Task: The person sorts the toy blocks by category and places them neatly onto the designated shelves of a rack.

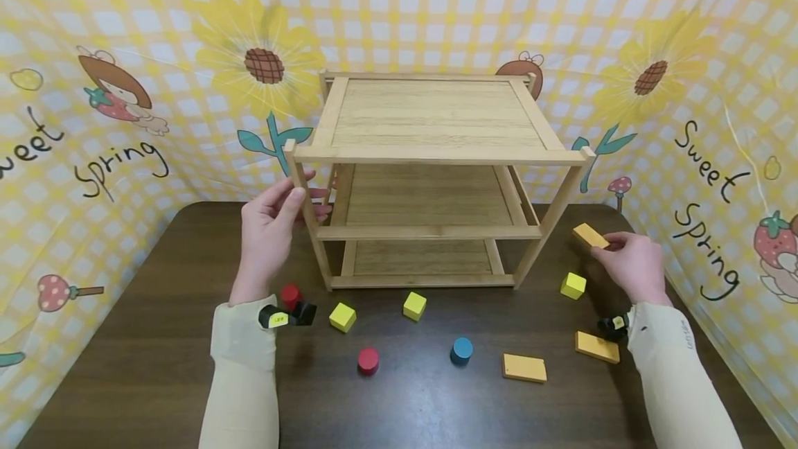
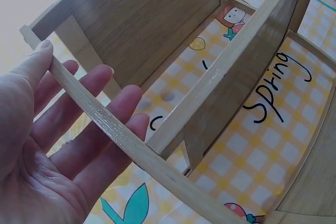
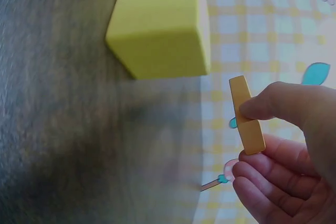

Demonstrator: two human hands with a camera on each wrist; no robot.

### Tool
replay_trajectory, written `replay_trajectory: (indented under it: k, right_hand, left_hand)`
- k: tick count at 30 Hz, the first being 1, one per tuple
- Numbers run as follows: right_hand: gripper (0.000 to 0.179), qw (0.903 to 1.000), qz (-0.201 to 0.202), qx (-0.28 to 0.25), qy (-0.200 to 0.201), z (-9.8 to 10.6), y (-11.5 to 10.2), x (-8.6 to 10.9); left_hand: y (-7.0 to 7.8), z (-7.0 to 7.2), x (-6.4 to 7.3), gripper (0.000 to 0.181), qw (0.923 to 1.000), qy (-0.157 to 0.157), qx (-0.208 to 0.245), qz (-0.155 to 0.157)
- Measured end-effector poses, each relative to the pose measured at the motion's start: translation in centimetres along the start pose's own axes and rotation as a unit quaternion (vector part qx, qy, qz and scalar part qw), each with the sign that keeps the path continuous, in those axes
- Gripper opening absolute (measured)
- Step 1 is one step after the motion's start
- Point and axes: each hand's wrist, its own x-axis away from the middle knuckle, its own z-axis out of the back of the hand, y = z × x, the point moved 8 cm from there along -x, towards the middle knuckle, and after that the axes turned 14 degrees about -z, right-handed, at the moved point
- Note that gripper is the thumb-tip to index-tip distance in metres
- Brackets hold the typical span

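A three-tier wooden shelf rack stands at the middle of the table. My left hand holds its front left post, thumb on the near side and fingers behind; the left wrist view shows the thumb laid against the wood. To the right of the rack, my right hand pinches an orange rectangular block between thumb and fingers. In the right wrist view the block is held at a tilt. A yellow cube sits on the table close to that hand.
Before the rack lie two more yellow cubes, a red cylinder, a blue cylinder and two orange blocks. Another red cylinder is beside my left wrist. A checked cloth hangs around the dark table.
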Motion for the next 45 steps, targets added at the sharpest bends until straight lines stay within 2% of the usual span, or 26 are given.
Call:
replay_trajectory:
  k: [17,24,34,45]
  right_hand:
    - [0.042,0.9972,0.038,-0.04,0.05,2.7,-3.0,1.7]
    - [0.044,0.9963,0.032,-0.062,0.05,3.2,-3.9,2.1]
    - [0.039,0.9917,0.037,-0.096,0.077,4.3,-5.6,3.7]
    - [0.04,0.9862,0.026,-0.129,0.1,5.6,-6.1,4.5]
  left_hand:
    - [-0.1,0.2,0.1,0.032,1.0,0.001,-0.004,0.005]
    - [0.0,0.4,0.2,0.034,0.9999,-0.007,-0.008,0.001]
    - [0.0,0.4,0.4,0.031,0.9998,0.008,-0.018,0.001]
    - [0.0,0.0,0.4,0.031,0.9998,0.017,0.001,-0.009]
